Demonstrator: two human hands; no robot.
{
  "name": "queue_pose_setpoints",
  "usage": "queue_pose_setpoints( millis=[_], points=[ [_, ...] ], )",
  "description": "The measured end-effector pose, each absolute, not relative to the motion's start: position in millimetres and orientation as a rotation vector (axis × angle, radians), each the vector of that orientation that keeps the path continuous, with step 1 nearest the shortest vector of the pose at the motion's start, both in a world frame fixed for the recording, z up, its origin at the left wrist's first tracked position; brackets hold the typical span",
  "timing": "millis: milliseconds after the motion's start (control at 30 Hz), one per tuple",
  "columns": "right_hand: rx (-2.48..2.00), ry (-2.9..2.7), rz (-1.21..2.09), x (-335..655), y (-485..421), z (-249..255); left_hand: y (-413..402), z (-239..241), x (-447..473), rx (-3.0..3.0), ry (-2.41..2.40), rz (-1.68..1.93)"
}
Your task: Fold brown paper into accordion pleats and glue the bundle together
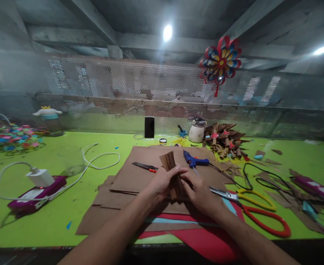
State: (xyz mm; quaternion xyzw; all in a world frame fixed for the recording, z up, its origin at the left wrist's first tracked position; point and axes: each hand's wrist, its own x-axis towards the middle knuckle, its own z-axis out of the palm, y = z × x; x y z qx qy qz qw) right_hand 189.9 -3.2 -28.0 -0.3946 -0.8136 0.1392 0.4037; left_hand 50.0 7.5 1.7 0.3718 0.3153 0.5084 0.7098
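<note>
A thick stack of narrow brown paper strips (168, 161) is held upright between my two hands. My left hand (162, 182) wraps round it from the left, with the thumb across its front. On the right side, the fingers of my right hand (196, 189) are closed on the stack's edge. Beneath them lie large brown paper sheets (123, 180), over red paper (206, 241). A utility knife (144, 166) rests on the sheets left of the stack. Beyond my right hand lies a blue glue gun (195, 159). Scissors (250, 204) with yellow and red handles lie right of it.
Purple power strips stand at left (37, 198) and right (315, 187), with a white cable (86, 162) and black cord nearby. Rolled brown paper pieces (226, 140) pile up behind. A phone (149, 127) and jar (196, 130) stand before the perforated screen (118, 106).
</note>
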Motion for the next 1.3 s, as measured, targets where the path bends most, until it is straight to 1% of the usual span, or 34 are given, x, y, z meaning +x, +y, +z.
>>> queue_pose_setpoints(
  millis=[233,400,533,633,733,1000,1100,1300],
  points=[
    [-0.985,-1.980,0.477,193,-3,-28,4,5,47,0.895,0.622,1.105],
    [-0.932,-1.957,0.496,193,-6,-24,4,1,47,0.943,0.670,1.076],
    [-0.939,-1.945,0.530,192,-6,-24,4,-1,49,0.963,0.741,1.147],
    [-0.966,-1.926,0.570,192,-5,-25,3,0,50,0.957,0.742,1.135],
    [-1.004,-1.890,0.698,192,-3,-24,2,2,50,0.935,0.725,1.090],
    [-0.946,-1.658,1.234,194,0,-25,7,4,44,0.873,0.608,1.054],
    [-0.942,-1.594,1.287,193,-2,-19,8,5,43,0.842,0.564,1.118],
    [-0.974,-1.605,1.252,192,-5,-14,5,8,44,0.885,0.524,1.123]
  ],
)
